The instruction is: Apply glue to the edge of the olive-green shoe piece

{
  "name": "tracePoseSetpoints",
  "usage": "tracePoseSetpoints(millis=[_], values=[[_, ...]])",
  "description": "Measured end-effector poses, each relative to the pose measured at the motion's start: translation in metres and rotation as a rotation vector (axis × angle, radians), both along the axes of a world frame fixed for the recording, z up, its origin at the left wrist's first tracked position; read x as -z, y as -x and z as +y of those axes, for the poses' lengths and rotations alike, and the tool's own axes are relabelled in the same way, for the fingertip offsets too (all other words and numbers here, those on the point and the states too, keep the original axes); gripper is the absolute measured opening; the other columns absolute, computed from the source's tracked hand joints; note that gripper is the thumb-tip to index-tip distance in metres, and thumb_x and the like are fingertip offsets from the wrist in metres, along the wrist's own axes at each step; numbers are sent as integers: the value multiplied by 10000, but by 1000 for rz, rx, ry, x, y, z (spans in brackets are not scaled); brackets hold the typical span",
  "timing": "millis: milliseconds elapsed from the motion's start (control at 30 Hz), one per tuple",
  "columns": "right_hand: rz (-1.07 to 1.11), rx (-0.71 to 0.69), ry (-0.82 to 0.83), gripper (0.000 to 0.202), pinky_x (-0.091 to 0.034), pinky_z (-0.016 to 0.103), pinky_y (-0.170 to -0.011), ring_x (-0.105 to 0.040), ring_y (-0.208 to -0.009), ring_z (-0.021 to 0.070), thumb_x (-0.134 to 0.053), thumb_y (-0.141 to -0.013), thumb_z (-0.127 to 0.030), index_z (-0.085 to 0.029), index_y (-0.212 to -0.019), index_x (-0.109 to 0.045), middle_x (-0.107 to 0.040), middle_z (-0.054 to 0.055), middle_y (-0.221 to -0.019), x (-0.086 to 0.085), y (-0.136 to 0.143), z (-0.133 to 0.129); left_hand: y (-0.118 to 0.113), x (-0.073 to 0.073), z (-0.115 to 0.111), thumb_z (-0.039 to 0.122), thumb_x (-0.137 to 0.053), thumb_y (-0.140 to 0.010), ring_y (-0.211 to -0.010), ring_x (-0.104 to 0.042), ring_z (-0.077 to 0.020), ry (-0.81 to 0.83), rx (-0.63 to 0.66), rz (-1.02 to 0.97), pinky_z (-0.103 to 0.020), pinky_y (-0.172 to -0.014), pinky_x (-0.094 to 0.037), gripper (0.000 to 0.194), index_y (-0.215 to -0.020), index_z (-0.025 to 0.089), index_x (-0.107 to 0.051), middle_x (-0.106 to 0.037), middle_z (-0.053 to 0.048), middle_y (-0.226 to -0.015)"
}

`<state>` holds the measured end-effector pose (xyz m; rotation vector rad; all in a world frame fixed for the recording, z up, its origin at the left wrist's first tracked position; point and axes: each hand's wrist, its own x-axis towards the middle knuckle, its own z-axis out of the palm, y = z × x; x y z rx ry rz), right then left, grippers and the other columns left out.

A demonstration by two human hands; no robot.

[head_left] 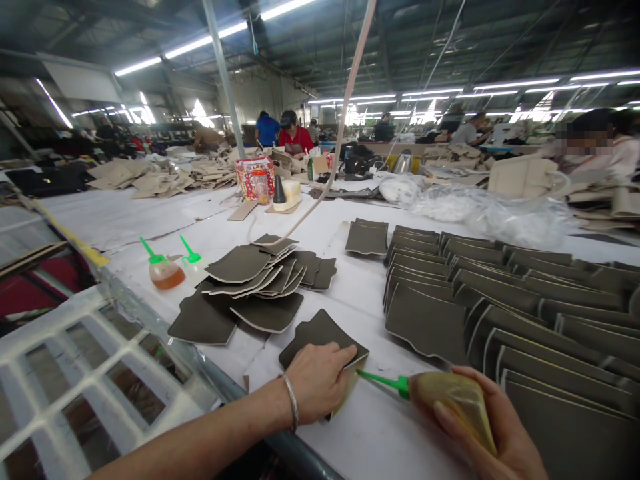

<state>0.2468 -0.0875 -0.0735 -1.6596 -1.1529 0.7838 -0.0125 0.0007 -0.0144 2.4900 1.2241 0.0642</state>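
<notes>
Left hand (320, 381) lies flat, fingers spread, pinning a dark cut piece (320, 337) to the counter (350, 300) at its near edge. Right hand (493, 433) has its grip closed around a glue bottle (453, 400), green nozzle (383, 381) touching that piece's edge. Loose pile (260, 280) just behind; overlapped rows (500, 300) to the right.

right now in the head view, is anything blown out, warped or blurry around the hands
Head view: the ceiling strip lights are blown out with glare; wide-angle distortion bends the table edge and stretches the corners; the left hand on the dark cut piece is sharp, the right hand with the glue bottle is slightly soft near the frame edge; shadows are faint.
</notes>
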Motion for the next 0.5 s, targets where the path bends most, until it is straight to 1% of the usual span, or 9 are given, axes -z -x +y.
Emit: tracePoseSetpoints(millis=[67, 100, 267, 367, 433, 500], values=[[6, 35, -25, 687, -474, 401, -917, -620, -1050, 310, -728, -767, -670, -323, -1311, -492, -599, 34, -1243, -3, -5, 5, -1, -1, 4, 210, -380, -907, -898, -701, -286, 9, 22, 7, -406, -767, -551, 491, -1361, 271, -556, -706, -57, -986], [2, 30, -30, 687, -477, 404, -915, -622, -1042, 312, -734, -763, -668, -315, -1304, -497, -601, 39, -1238, -4, -5, 5, -1, -2, 5, 208, -387, -899, -906, -702, -287, 17, 32, 8, -402, -768, -548, 506, -1372, 284, -552, -711, -57, -995], [-16, -44, -10, 684, -473, 393, -934, -606, -1095, 327, -718, -768, -682, -277, -1286, -530, -603, 64, -1260, -6, -1, 2, -2, -5, 10, 209, -404, -883, -954, -703, -295, 48, 44, -3, -397, -787, -540, 540, -1393, 318, -543, -726, -57, -1046], [-14, 19, -34, 677, -481, 394, -911, -624, -1041, 314, -719, -765, -681, -301, -1290, -522, -612, 44, -1222, -8, -1, 5, -3, -6, 10, 208, -407, -876, -965, -701, -297, 62, 34, -6, -400, -798, -535, 551, -1398, 320, -542, -728, -59, -1063], [-3, 71, -45, 706, -483, 403, -902, -630, -1022, 317, -735, -740, -688, -314, -1297, -513, -618, 37, -1201, -8, -3, 7, -3, -7, 10, 216, -405, -881, -967, -701, -294, 73, 28, -14, -398, -805, -534, 545, -1396, 321, -546, -728, -58, -1074], [9, 66, -24, 722, -482, 400, -902, -628, -1031, 321, -742, -726, -695, -303, -1290, -518, -616, 43, -1208, -6, -3, 8, -3, -7, 9, 227, -409, -881, -968, -701, -291, 86, 25, -19, -395, -811, -534, 539, -1392, 323, -553, -729, -56, -1083]])
